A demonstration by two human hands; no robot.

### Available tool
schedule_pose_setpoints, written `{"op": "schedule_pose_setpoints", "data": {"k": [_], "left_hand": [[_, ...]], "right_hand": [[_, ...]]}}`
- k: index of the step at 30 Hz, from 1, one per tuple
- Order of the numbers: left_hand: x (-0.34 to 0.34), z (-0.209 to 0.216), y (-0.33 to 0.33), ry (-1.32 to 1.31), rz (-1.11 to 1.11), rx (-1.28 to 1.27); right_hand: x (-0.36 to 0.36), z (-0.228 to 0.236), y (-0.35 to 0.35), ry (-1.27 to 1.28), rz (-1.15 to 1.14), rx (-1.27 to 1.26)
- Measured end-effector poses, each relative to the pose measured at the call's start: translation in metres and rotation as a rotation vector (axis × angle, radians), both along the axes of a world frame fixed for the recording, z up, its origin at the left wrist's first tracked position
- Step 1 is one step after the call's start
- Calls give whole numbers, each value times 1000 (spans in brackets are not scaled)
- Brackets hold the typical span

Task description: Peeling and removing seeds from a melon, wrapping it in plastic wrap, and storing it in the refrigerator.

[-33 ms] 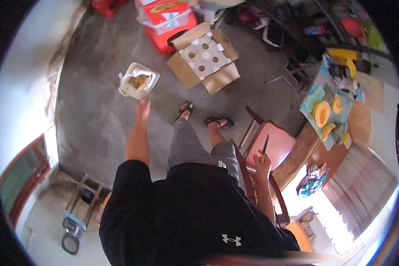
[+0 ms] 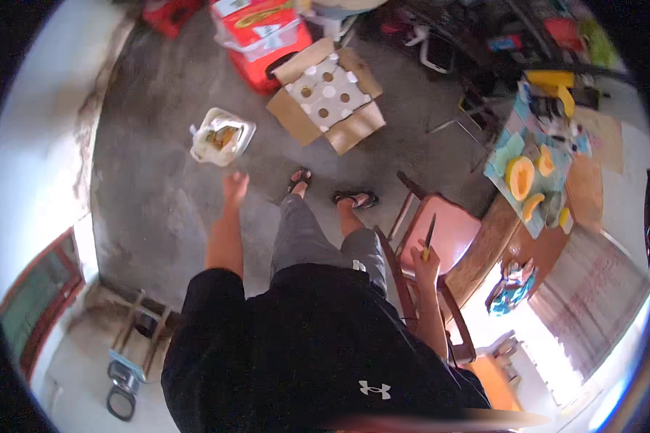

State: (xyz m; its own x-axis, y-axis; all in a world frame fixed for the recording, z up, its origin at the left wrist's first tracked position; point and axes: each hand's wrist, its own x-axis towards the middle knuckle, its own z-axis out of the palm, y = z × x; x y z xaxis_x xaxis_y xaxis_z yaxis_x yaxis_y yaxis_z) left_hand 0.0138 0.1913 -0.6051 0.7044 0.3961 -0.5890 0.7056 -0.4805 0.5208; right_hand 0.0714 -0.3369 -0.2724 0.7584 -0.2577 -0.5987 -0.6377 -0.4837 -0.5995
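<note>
My right hand (image 2: 426,265) grips a knife (image 2: 430,234) by its yellow handle, the dark blade pointing away from me above the pink seat of a chair (image 2: 446,237). My left hand (image 2: 236,186) is stretched out over the floor, empty, its fingers somewhat apart. Just beyond it stands a bin with a pale plastic liner (image 2: 238,148); orange-brown scraps (image 2: 222,137) lie inside. On the table at my right, a cut yellow melon (image 2: 520,178) shows its orange flesh, with a melon wedge (image 2: 533,207) and other cut pieces around it on a pale blue-green cloth.
An open cardboard box (image 2: 357,128) with a white holed insert sits on the floor ahead. Behind it are red packages (image 2: 260,43). The chair stands between me and the wooden table (image 2: 484,242). A stool (image 2: 141,321) is at the lower left, near the wall.
My left hand has drawn back slightly from the lined bin, and its fingers look more spread. My right hand still holds the knife over the chair. The whole view has shifted a little.
</note>
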Motion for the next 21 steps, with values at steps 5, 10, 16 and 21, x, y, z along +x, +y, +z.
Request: {"op": "schedule_pose_setpoints", "data": {"k": [5, 10, 16, 21], "left_hand": [[-63, 21, -76, 258, -209, -51], [-18, 52, -95, 304, -794, 194], [193, 207, -231, -21, -224, -619], [259, 535, -457, -102, -675, -2071]], "right_hand": [[-29, -31, -40, -114, -118, -147], [-54, -25, -76, -205, -385, -62], [-75, -29, -135, -337, -564, -96], [-67, -16, -190, -370, -705, -64]]}}
